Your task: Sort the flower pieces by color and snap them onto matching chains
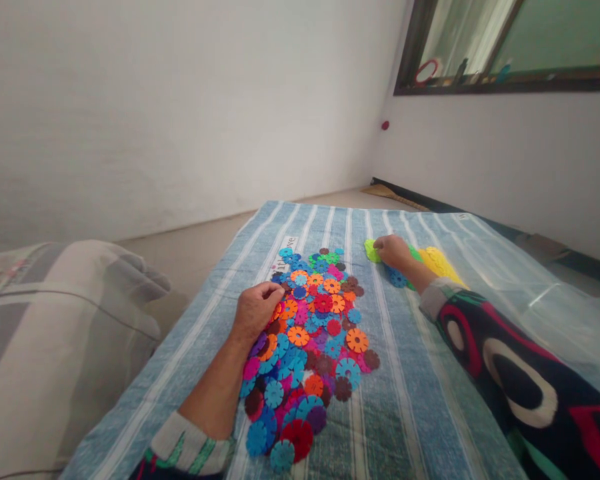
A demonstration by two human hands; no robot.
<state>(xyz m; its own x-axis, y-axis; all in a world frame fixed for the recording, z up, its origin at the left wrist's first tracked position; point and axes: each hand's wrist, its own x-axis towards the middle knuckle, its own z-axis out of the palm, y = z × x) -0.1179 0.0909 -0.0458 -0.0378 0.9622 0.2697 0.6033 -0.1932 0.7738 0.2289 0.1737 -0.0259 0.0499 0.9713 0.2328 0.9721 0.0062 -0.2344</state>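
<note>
- The pile [299, 335] of mixed notched discs lay in the centre of the frame, its long axis running from lower centre up to upper centre, leaning slightly right at the top.
- The left hand [256, 308] was at the pile's left edge, so the pile lay to its right; of the two hands, this was clearly the nearer. Its fingers were curled, with thumb and forefinger close together; whether a disc was between them could not be made out.
- The right hand [396, 252] was right of centre, apart from the pile, which lay to its left and lower in the frame. Its bent fingertips met the lime discs [371, 251]; how firmly they gripped, if at all, was too small to judge.
- Blue discs [396, 277] lay just below the right hand, while green discs [414, 253] and yellow discs [440, 263] were to its right, partly behind the forearm.
- Everything rested on a striped cloth [205, 320], with clear plastic [560, 320] at the right of the frame.
</note>
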